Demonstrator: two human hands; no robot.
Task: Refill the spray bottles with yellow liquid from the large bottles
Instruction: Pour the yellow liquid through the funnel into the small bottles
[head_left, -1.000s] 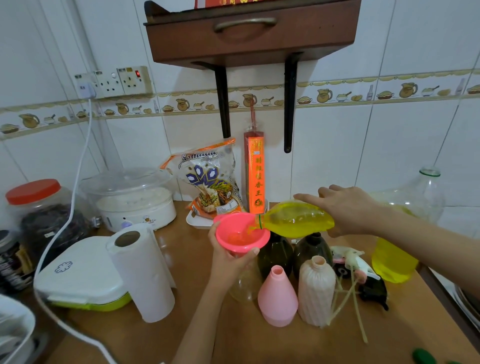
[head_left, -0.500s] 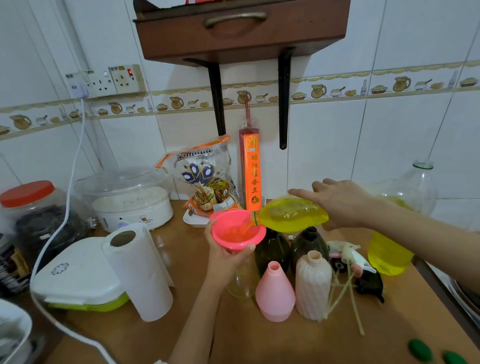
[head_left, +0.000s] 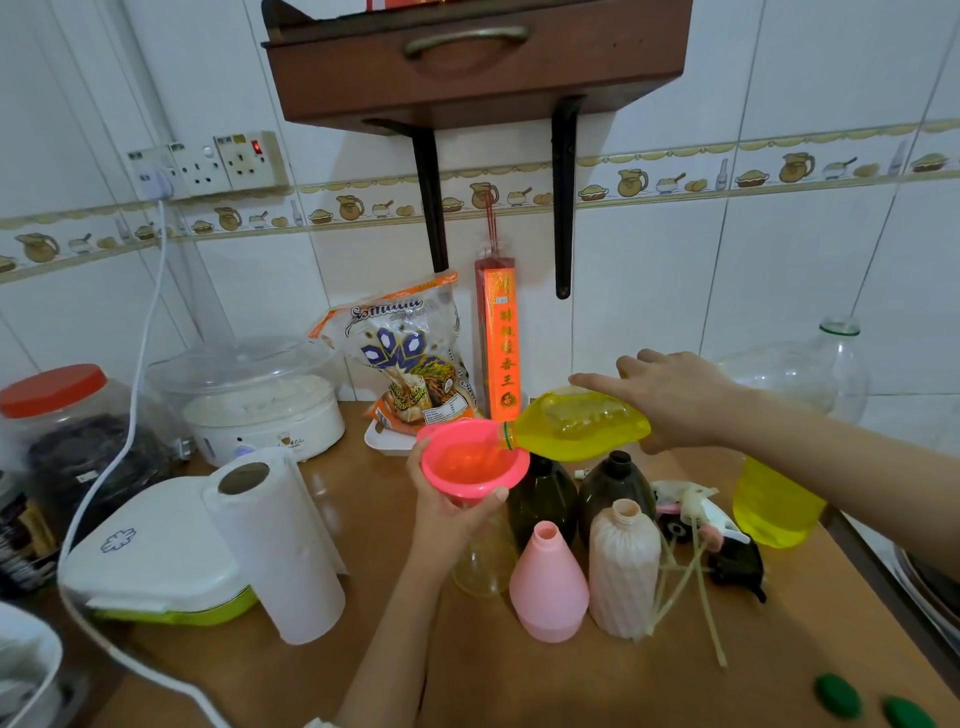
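My right hand (head_left: 675, 397) grips a large clear bottle of yellow liquid (head_left: 576, 428), tipped on its side with its mouth over a pink funnel (head_left: 470, 460). Yellow liquid pools in the funnel. My left hand (head_left: 452, 512) holds the funnel from below, over a clear spray bottle (head_left: 480, 564) that is mostly hidden behind it. Two dark spray bottles (head_left: 543, 501) stand behind. A pink spray bottle (head_left: 548, 584) and a ribbed beige one (head_left: 623, 564) stand uncapped in front. A second large bottle (head_left: 779, 499), part full of yellow liquid, stands at right.
Loose spray heads with tubes (head_left: 698, 530) lie right of the bottles. Two green caps (head_left: 836, 696) lie at the front right. A paper towel roll (head_left: 275, 545), a white box (head_left: 150, 556), a steamer (head_left: 260, 400), a jar (head_left: 62, 426) and a cable (head_left: 124, 441) fill the left. A wooden drawer shelf (head_left: 467, 57) hangs overhead.
The large bottle stays tipped over the funnel and the pouring goes on. Both hands keep their hold. Only the view has shifted slightly.
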